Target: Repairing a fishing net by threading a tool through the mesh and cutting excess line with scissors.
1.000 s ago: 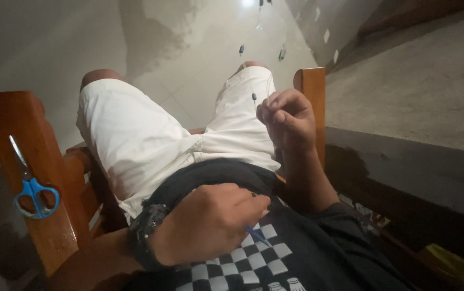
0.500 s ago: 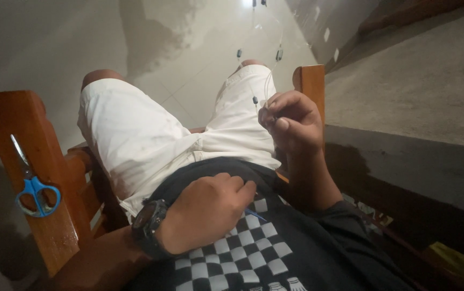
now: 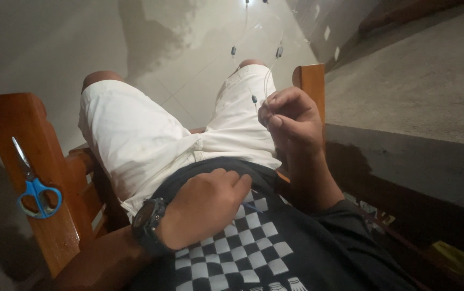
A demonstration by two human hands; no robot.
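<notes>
Right hand pinches the thin clear beaded string above the white shorts; keep it taut. Left hand, fingers curled together, holds a thin blue strand.

No screens or signs in view. Only candidates sit low right, by the dark ledge: a yellow-green flat packet near the btm corner, and a small multi-coloured wrapper just behind the right arm, both too dim to make out further.
</notes>
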